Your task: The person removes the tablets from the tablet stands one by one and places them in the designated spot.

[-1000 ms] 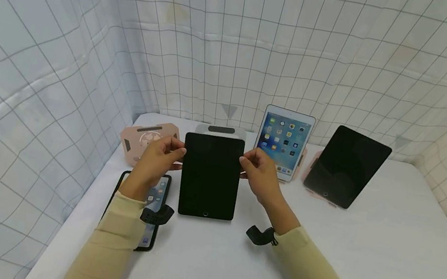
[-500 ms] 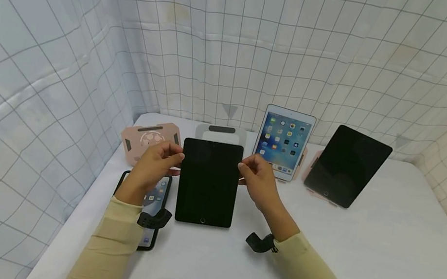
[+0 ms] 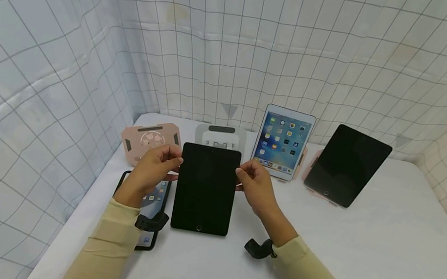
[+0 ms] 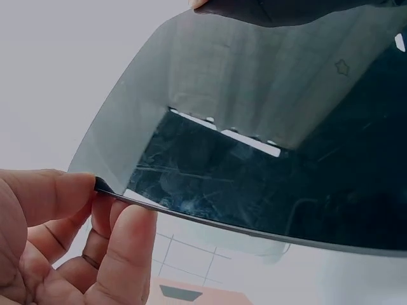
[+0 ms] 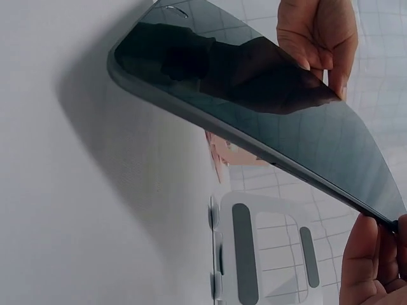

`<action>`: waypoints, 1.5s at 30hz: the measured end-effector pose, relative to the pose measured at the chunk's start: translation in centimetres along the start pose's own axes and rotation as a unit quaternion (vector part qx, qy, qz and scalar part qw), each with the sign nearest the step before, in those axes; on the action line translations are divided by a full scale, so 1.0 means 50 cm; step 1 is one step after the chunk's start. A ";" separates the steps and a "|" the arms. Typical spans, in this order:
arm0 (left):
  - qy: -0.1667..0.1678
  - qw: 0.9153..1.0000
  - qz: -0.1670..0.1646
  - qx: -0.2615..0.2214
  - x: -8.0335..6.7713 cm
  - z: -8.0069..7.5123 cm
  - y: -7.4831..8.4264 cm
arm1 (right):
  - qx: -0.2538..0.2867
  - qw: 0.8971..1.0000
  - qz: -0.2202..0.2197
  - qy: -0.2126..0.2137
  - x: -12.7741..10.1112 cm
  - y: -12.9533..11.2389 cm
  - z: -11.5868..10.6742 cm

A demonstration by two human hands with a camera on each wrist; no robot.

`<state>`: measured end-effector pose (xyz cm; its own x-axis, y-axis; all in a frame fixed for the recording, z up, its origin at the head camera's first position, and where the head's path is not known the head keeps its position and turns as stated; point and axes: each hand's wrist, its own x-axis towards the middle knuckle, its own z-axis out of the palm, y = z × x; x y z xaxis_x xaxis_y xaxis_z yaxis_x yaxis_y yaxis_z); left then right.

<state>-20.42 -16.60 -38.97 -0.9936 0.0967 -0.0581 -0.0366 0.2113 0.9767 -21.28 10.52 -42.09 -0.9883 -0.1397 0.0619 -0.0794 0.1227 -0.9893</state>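
Head view: dark tablet [image 3: 205, 188], pinched between left hand [image 3: 153, 167] and right hand [image 3: 254, 186], now sits lower, off the grey stand [image 3: 220, 136]; left wrist: fingers [image 4: 121, 244] pinch its corner; right wrist: fingers [image 5: 365, 260] pinch its edge

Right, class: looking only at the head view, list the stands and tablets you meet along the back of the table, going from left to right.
Pink stand → grey stand → lit tablet → dark propped tablet.
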 end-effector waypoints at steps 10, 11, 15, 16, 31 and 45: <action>-0.007 1.000 -0.014 -0.004 -0.001 -0.011 -0.022 | 0.016 1.000 0.010 -0.012 -0.004 0.015 0.016; -0.006 1.000 -0.016 -0.004 -0.002 -0.012 -0.024 | 0.015 1.000 0.012 -0.012 -0.005 0.016 0.018; -0.009 1.000 -0.015 0.001 -0.007 -0.018 -0.031 | 0.011 1.000 0.022 -0.015 -0.005 0.021 0.024; -0.009 1.000 -0.016 0.002 -0.008 -0.020 -0.032 | 0.011 1.000 0.025 -0.016 -0.005 0.022 0.026; -0.011 0.999 -0.039 -0.006 -0.015 -0.031 -0.051 | 0.022 0.998 0.053 -0.018 -0.003 0.031 0.049; -0.014 0.998 -0.059 0.009 -0.013 -0.041 -0.069 | 0.018 0.997 0.065 -0.031 0.001 0.041 0.063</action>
<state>-19.87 -19.40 -41.88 -0.9791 0.0962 -0.1793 -0.1521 0.2394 0.9589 -21.10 7.70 -44.53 -0.9799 -0.1854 -0.0736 0.0542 0.1075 -0.9927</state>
